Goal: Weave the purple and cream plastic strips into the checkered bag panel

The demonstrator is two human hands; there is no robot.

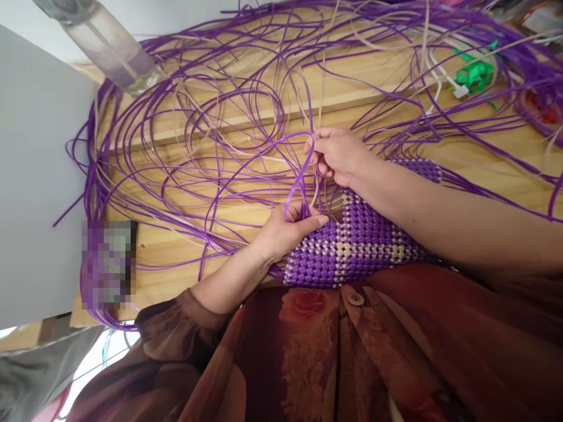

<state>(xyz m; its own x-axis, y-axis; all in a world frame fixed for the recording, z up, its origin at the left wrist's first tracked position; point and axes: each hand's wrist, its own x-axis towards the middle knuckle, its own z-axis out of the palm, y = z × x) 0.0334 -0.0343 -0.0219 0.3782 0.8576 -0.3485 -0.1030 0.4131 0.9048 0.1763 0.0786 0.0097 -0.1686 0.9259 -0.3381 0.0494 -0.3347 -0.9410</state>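
I can read no text, label, brand, number or sign anywhere in my head-camera view.

A pixelated patch (108, 264) at the lower left of the frame, purple and grey, is blurred past reading.

At the upper right corner, a red-and-white item (542, 19) is cut off by the edge and too small for me to make out any print.

The purple-and-cream woven panel (365, 246) at lower centre carries only a chequered weave, with no letters or figures.
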